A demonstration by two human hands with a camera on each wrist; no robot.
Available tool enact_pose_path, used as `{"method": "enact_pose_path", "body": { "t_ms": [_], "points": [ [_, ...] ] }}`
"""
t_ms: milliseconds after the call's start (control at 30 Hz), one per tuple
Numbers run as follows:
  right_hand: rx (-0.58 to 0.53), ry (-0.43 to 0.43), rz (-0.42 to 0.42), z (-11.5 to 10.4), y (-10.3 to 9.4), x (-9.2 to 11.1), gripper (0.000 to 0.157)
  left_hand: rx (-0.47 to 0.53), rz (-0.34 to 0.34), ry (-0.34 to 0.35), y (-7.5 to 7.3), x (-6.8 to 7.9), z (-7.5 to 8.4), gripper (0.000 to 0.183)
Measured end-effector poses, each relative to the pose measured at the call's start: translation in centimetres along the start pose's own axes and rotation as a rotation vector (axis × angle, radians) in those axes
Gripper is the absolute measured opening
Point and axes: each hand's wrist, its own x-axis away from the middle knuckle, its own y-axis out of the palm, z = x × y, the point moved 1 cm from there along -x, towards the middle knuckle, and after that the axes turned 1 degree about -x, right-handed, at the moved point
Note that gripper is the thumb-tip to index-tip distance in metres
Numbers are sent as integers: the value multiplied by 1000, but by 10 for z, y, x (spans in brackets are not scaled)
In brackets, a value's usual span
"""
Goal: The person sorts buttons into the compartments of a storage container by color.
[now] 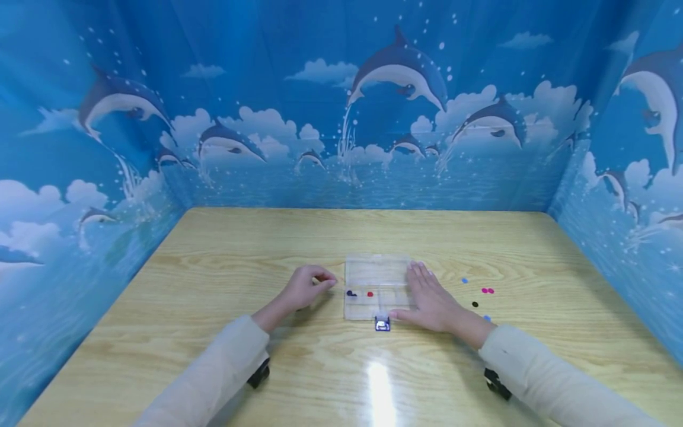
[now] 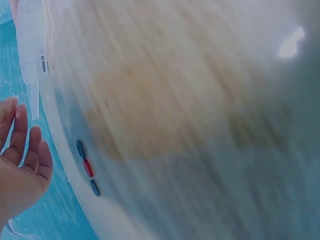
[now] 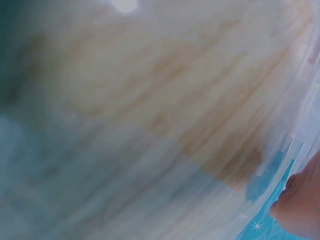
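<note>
A clear plastic compartment box (image 1: 363,311) lies on the table with its clear lid (image 1: 368,270) folded back. In its left compartments are small dark pieces (image 1: 350,293) and a small red piece (image 1: 370,294). My left hand (image 1: 301,287) hovers just left of the box, thumb and forefinger tips close together; I cannot tell if anything is between them. Spread along the box's right side, my right hand (image 1: 434,305) rests with straight fingers at the lid's corner and its thumb at the front edge. A dark blue clasp (image 1: 382,324) sits at the front.
Small discs lie right of the box: a blue one (image 1: 465,280), pink ones (image 1: 488,290), a black one (image 1: 475,304) and another blue one (image 1: 487,318). In the left wrist view, a red piece (image 2: 88,168) lies between two dark pieces. A dolphin-print curtain (image 1: 299,118) borders the table.
</note>
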Motion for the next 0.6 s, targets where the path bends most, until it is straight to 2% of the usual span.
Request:
{"method": "enact_pose_path", "body": {
  "t_ms": [267,600],
  "points": [
    [-5,1,0,-1,-1,0,102,14,-12,36,-5,4,-8,14],
    [-2,-2,-1,-2,-1,0,102,2,-12,-20,-11,7,-13,13]
  ]
}}
